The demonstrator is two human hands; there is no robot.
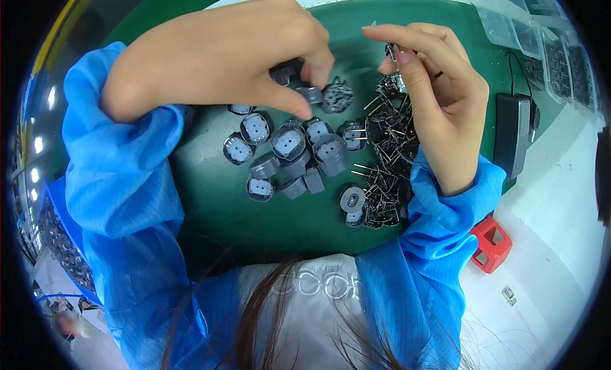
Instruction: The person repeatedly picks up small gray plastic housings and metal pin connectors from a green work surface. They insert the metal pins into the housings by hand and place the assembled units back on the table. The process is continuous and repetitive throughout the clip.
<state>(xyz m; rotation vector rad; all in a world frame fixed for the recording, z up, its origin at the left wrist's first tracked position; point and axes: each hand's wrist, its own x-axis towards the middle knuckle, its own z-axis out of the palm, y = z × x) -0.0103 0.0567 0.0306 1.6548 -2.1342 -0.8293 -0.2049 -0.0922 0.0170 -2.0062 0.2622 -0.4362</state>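
Observation:
My left hand (223,58) curls over the far end of the parts, slightly blurred, with thumb and fingertips around a small grey plastic housing (310,95). A round cluster of dark pieces (337,95) lies just right of these fingertips. Raised above the right side, my right hand (439,77) pinches a small black part with shiny metal (390,50) between thumb and index finger. Below it spreads a heap of black parts with metal pins (388,134). Several grey round housings with pale inner faces (288,142) are grouped in the middle of the green mat (216,204).
A black box with a cable (512,131) stands at the right. Clear plastic bins (554,58) of dark parts line the far right. A red plastic holder (490,244) sits near my right sleeve. At the left is a blue tray of parts (63,242).

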